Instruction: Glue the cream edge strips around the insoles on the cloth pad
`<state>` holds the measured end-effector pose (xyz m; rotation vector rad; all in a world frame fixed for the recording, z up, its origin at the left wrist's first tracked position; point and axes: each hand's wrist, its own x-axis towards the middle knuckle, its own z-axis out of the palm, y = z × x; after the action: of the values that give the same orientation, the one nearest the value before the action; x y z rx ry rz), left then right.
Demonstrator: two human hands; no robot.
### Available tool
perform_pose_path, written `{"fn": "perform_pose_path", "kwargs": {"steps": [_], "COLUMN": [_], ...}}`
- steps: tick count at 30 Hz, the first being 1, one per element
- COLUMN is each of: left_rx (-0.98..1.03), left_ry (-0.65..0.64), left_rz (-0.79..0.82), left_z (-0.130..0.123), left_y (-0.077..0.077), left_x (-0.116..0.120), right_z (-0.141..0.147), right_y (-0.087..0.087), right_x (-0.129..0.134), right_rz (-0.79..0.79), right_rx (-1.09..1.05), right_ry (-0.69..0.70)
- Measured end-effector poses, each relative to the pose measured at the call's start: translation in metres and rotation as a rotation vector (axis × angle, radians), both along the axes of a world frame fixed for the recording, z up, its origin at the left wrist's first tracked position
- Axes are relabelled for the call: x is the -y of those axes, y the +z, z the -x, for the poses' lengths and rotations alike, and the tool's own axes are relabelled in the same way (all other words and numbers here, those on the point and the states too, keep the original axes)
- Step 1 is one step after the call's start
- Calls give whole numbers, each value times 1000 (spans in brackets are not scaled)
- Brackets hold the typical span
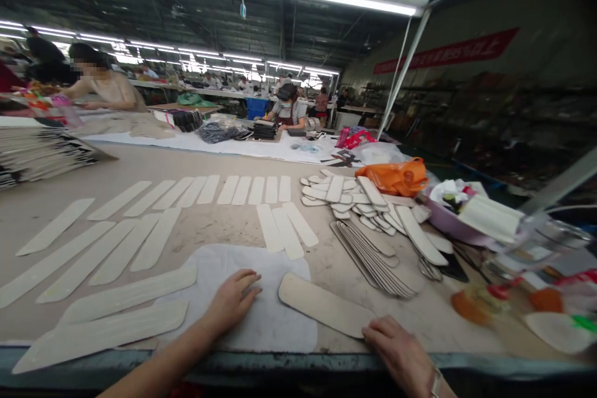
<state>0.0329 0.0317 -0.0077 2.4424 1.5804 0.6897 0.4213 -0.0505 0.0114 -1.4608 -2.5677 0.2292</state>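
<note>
My right hand [400,349] pinches the near right end of a beige, round-ended flat strip [324,305]. The strip's left end lies over a white sheet [265,286] on the table. Above that sheet is my left hand [234,300], holding nothing, its fingers apart and slightly bent, a short way left of the strip. Two long white strips [130,293] lie by my left forearm, partly over the sheet. Farther off, several more white strips [242,190] are laid out in rows. To the right stands a fanned stack of thin rounded strips [370,259].
A loose heap of strips [342,189] lies right of centre, near an orange bag [394,177] and a purple basin [454,221]. An amber container [476,305] stands at the right. Stacked panels [41,152] occupy the far left. Other people work beyond the table.
</note>
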Motion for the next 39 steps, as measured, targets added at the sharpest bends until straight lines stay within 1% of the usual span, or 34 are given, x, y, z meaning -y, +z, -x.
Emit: {"fn": "perform_pose_path", "kwargs": {"steps": [2, 5, 7, 9, 15, 21, 24, 26, 28, 30, 32, 34, 36, 37, 39], "left_rx": [-83, -214, -268, -330, -477, -539, -527, -495, -452, -414, -320, -129, 79, 225, 631], "left_ry": [3, -30, -58, -72, -73, -37, -3, 29, 59, 69, 55, 45, 61, 85, 189], "left_rz": [-10, 6, 22, 41, 86, 102, 85, 62, 32, 3, -1, 35, 105, 148, 266], "left_z": [-8, -25, -37, -47, -63, -74, -78, -76, -70, -60, -48, -37, -29, -28, -30], "left_y": [9, 20, 24, 24, 22, 26, 35, 47, 66, 91, 120, 150, 175, 185, 198], "left_x": [-23, -56, -73, -85, -101, -108, -106, -102, -96, -87, -76, -63, -49, -42, -28], "right_z": [5, 15, 20, 23, 32, 41, 40, 38, 37, 36, 37, 39, 42, 44, 48], "right_y": [4, 7, 6, 3, -6, -5, -3, -3, -5, -7, -9, -11, -12, -13, -14], "right_x": [-2, -8, -11, -14, -20, -24, -24, -23, -23, -24, -26, -28, -32, -34, -37], "right_rz": [14, 4, -6, -13, -61, -175, -197, -175, -115, -48, -26, -30, -6, 28, 148], "right_rx": [-24, -84, -120, -148, -184, -275, -329, -349, -366, -408, -496, -627, -788, -877, -1081], "right_ry": [7, 6, -11, -16, 12, -119, -161, -178, -183, -168, -178, -239, -327, -365, -420]}}
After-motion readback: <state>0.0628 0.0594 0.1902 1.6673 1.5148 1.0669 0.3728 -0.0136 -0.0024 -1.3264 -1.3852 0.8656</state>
